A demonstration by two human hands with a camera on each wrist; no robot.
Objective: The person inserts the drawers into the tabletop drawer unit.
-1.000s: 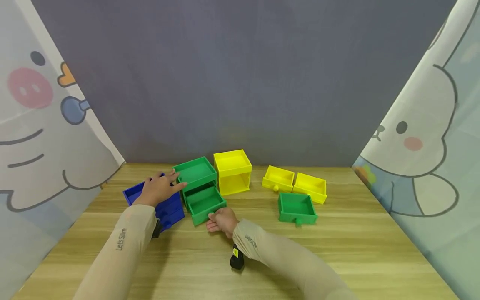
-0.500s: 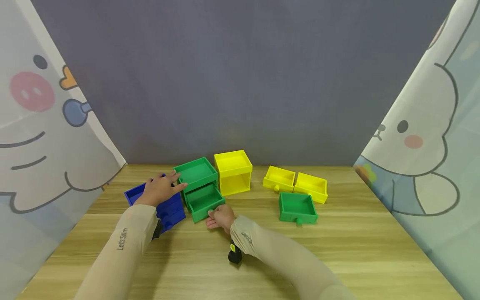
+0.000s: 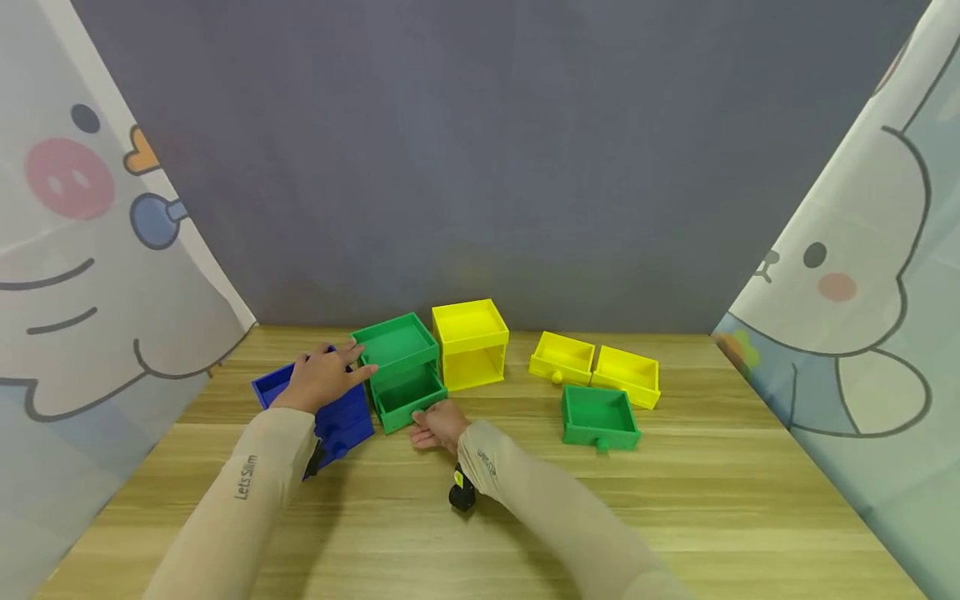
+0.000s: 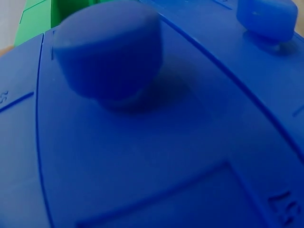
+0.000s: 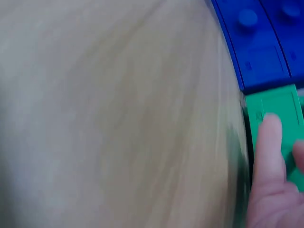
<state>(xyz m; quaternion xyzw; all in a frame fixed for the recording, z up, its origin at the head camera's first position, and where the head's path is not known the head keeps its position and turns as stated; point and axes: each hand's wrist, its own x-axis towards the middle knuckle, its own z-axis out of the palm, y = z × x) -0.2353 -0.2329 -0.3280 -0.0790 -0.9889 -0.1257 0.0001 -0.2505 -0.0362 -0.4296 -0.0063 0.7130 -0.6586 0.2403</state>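
Observation:
The green cabinet [image 3: 396, 343] stands left of centre, with a tray-like top and a green drawer [image 3: 411, 398] partly inside its lower slot. At the drawer's front my right hand [image 3: 441, 423] has thumb and finger around the knob, which is hidden. In the right wrist view one finger [image 5: 269, 142] lies against the drawer's front. My left hand [image 3: 318, 379] reaches over the blue cabinet [image 3: 345, 417], its fingers spread and touching the green cabinet's left edge. Blue drawer fronts with round knobs [image 4: 111, 52] fill the left wrist view.
A yellow cabinet [image 3: 471, 342] with an open lower slot stands right of the green one. Two loose yellow drawers [image 3: 562, 358] and a loose green drawer [image 3: 600, 417] lie on the wooden table [image 3: 487, 550] to the right. A grey backdrop [image 3: 480, 167] rises behind.
The green drawer has slid further into the green cabinet, and my right hand has moved forward with it. My left hand stays where it was.

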